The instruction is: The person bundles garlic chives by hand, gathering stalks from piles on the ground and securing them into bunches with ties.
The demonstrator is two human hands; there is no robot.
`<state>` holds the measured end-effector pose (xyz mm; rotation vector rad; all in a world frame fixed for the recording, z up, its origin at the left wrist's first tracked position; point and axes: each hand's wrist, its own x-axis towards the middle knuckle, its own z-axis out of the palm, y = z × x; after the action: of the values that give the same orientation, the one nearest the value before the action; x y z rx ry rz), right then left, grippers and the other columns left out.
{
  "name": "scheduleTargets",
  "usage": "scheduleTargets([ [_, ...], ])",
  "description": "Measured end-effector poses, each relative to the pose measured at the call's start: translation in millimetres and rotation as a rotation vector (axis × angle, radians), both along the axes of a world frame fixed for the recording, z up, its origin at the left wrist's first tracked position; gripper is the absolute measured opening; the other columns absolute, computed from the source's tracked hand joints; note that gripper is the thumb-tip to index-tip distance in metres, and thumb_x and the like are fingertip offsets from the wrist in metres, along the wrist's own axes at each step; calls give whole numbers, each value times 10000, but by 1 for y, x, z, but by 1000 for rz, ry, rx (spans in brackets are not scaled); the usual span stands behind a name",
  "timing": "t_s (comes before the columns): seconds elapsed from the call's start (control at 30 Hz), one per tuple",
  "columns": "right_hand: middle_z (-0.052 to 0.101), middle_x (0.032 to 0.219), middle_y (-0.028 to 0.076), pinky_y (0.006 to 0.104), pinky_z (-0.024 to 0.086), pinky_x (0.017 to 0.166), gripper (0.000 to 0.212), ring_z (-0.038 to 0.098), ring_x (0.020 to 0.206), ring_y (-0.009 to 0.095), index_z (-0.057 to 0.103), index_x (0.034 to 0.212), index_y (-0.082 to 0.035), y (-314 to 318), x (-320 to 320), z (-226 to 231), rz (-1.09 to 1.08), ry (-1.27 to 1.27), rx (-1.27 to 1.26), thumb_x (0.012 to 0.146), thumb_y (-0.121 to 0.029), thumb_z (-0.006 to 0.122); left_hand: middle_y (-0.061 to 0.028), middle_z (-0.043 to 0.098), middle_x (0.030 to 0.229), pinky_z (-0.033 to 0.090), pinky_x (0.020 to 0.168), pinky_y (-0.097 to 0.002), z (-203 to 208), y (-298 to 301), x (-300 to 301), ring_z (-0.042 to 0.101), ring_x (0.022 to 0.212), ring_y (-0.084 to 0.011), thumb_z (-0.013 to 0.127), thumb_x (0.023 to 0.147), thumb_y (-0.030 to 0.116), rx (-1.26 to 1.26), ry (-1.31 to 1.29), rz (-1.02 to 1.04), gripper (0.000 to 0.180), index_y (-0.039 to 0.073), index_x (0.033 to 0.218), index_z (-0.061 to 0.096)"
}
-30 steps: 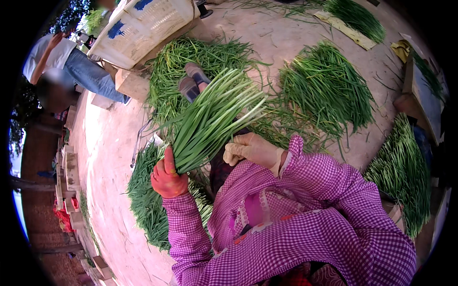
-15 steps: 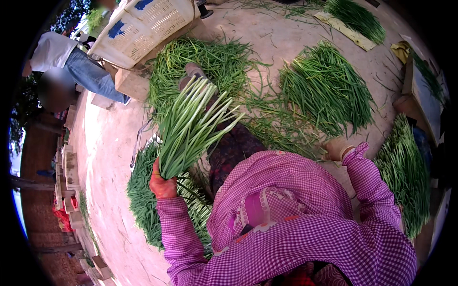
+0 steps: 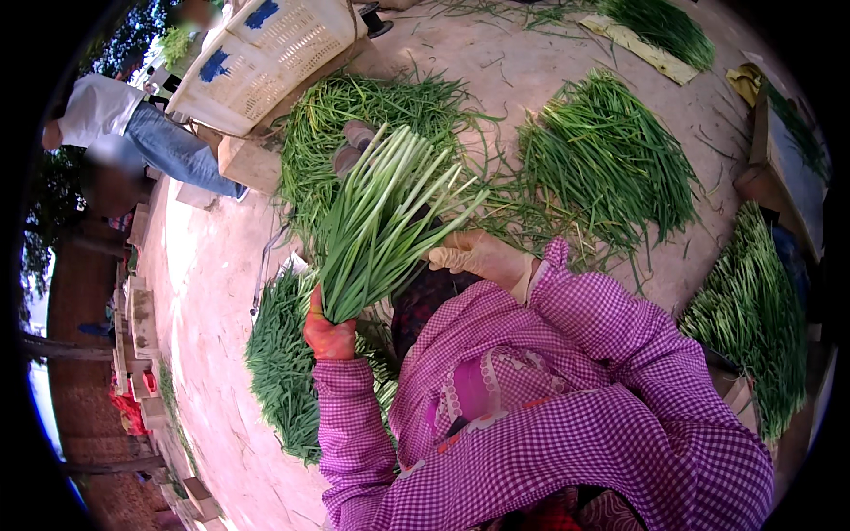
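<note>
My left hand [image 3: 329, 334], in an orange-stained glove, is closed round the leafy lower part of a bunch of garlic chives [image 3: 381, 221]. The bunch tilts up and away, its pale stem ends fanned out at the top. Close to the right side of those stems is my right hand [image 3: 485, 258], in a pale glove. Its fingers are curled together; whether they pinch a strand cannot be made out.
Loose chives [image 3: 381, 102] lie ahead round my shoe, and a larger heap [image 3: 611, 159] is to the right. More chives are stacked at far right [image 3: 753, 310] and beside my left arm [image 3: 283, 363]. A white plastic crate [image 3: 266, 66] stands far left, near a person in jeans [image 3: 173, 146].
My right hand has come up from the ground by the right-hand heap, leftward to the bunch. My left hand and the bunch have shifted slightly right.
</note>
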<state>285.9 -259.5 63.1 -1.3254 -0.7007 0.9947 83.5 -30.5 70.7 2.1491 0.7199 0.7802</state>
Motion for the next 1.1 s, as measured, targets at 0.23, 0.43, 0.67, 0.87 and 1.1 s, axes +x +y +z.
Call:
scheduleTargets([
  [0.23,651,780,91,323,467,770,366,605,793,196,627,747,24,-56,38,-35,-293,-98,183,974,-212,463,-98,616,1182,516,897,-363,-18,25,-13,620,1016,-208,639,692,-203,-706,-252,-46,667,33,1297,488],
  [0.43,685,965,92,291,502,746,254,643,819,164,680,1037,-49,-160,57,-52,-373,-1072,-779,950,-212,505,-99,608,1179,527,880,-406,-36,33,-29,612,1022,-233,596,693,-217,-667,-237,-84,631,42,1261,503],
  [0.67,678,986,52,347,459,883,235,598,984,221,676,1088,-115,-81,44,35,-683,-896,100,860,-139,626,-18,690,1011,501,827,-254,-30,21,-16,633,904,-107,774,676,-17,-327,15,-86,514,74,1156,613],
  [0.87,658,937,54,431,349,968,334,532,1030,242,696,1033,-123,-20,26,42,-563,-1445,-185,841,-382,607,-44,703,1024,512,820,-256,-7,-7,-2,660,904,-120,789,699,87,-34,173,-134,528,113,1195,609],
  [1.1,628,1060,82,445,346,959,381,514,1087,274,686,1061,-158,-1,9,7,-664,-1161,-174,803,-431,626,-106,686,1001,540,766,-356,-12,-7,-3,671,855,-291,758,687,200,308,296,-90,534,203,1199,607],
])
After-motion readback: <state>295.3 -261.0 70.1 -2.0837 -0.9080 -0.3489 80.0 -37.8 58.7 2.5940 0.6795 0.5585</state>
